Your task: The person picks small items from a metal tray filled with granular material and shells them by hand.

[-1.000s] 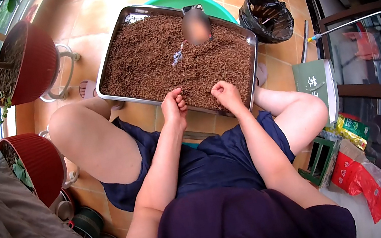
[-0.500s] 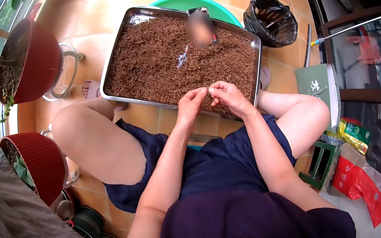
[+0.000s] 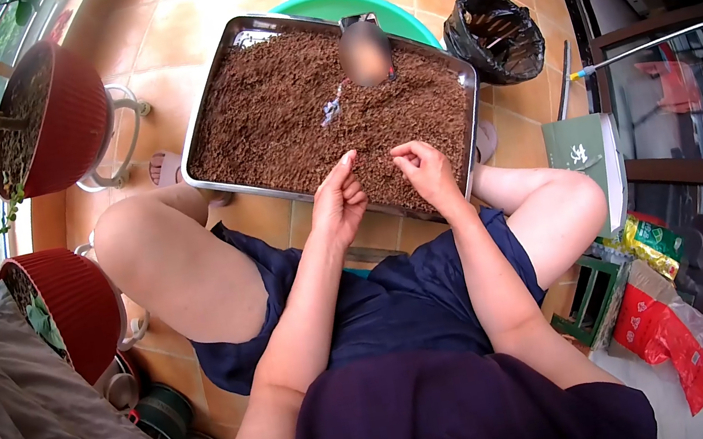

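A metal tray (image 3: 246,188) before me holds a thick layer of small reddish-brown granules (image 3: 276,102). My left hand (image 3: 340,201) is over the tray's near edge, fingers curled in and thumb pressed against them. To its right, my right hand (image 3: 428,174) pinches thumb and fingertips together above the granules. Whatever either hand holds is too small to make out. Farther back on the granules lies a phone-like device (image 3: 366,51), its screen blurred, with a small whitish-purple item (image 3: 332,112) nearby.
Behind the tray shows a green basin (image 3: 392,15). A bin lined with a black bag (image 3: 493,38) stands right of it. A green book (image 3: 583,157), a red plastic bag (image 3: 669,338) and a green crate (image 3: 596,299) are at right. Potted plants in red pots (image 3: 69,113) line the left.
My hands, fingertips together before, have moved apart. The left has shifted slightly left and curled its fingers; the right has moved a little to the right.
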